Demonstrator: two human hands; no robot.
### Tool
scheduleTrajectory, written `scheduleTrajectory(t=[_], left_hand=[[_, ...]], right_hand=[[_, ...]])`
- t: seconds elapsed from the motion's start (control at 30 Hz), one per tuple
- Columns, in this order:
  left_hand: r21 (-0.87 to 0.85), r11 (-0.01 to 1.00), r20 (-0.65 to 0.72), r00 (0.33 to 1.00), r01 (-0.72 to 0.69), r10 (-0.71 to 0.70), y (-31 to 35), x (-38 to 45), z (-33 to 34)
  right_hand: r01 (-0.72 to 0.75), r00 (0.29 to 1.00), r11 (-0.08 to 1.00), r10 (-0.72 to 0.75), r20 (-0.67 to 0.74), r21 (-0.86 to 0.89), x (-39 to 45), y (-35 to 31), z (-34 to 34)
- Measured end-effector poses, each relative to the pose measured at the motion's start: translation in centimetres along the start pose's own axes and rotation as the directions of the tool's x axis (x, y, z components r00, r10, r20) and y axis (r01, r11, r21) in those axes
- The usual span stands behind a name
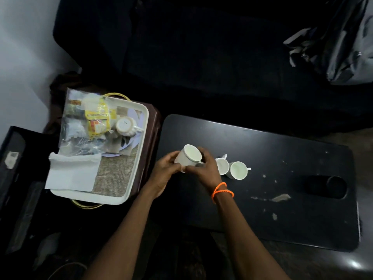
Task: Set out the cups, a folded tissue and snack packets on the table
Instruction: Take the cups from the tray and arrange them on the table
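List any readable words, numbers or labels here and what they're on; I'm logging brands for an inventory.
None can be read for certain.
Yellow snack packet on the tray: red and white print, too blurred to read.
Upturned cup on the tray: a small mark on its base, too small to read.
Clear packets: labels blurred.
Black box: pale sticker, unreadable.

The black table [282, 158] has two white cups [232, 169] standing close together near its left end; pale smudges (little ones) dot its right side.
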State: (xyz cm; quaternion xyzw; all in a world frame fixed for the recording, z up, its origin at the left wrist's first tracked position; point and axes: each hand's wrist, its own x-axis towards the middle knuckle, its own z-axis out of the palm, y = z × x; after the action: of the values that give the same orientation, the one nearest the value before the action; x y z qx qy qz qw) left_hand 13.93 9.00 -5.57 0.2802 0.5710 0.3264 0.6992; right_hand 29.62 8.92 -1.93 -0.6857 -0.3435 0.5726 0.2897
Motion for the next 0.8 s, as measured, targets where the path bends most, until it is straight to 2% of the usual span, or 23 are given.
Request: scheduleTrajectory(t=[0.1,0.17,0.23,0.33,0.43,0.57,0.7,0.8], left_hand=[[0.135,0.991,-0.012,1.0,0.013,-0.011,-2.3,1.4,2.5],[0.199,0.98,-0.059,0.998,0.026,-0.015,-3.7,2.4,4.3],[0.229,0.973,-0.108,0.994,0.037,-0.012,-4.8,3.3,5.9],[0.237,0.97,-0.164,0.986,0.056,-0.016,-6.1,4.3,7.7],[0.335,0.938,-0.208,0.978,0.084,-0.013,-6.8,4.5,8.3],[0.406,0.905,-0.232,0.972,0.129,-0.034,-6.8,4.3,8.5],[0.512,0.853,-0.203,0.979,0.106,0.0,-5.8,4.4,7.2],[0.514,0.855,-0.319,0.94,0.067,0.118,-3.0,4.6,4.7]], right_hand=[[0.109,0.994,0.91,-0.098,0.048,-0.401,2.2,0.9,-2.5],[0.156,0.988,0.742,-0.114,0.107,-0.652,3.8,1.3,-3.5],[0.212,0.977,0.579,-0.15,0.152,-0.788,5.3,1.9,-4.2],[0.261,0.962,0.474,-0.198,0.187,-0.841,6.6,2.6,-4.8],[0.302,0.947,0.375,-0.22,0.232,-0.877,7.2,3.3,-5.1],[0.324,0.94,0.326,-0.216,0.263,-0.888,7.1,4.0,-5.3],[0.287,0.956,0.3,-0.149,0.253,-0.91,7.1,4.3,-4.9],[0.275,0.961,0.33,-0.097,0.258,-0.903,7.4,3.0,-3.7]])
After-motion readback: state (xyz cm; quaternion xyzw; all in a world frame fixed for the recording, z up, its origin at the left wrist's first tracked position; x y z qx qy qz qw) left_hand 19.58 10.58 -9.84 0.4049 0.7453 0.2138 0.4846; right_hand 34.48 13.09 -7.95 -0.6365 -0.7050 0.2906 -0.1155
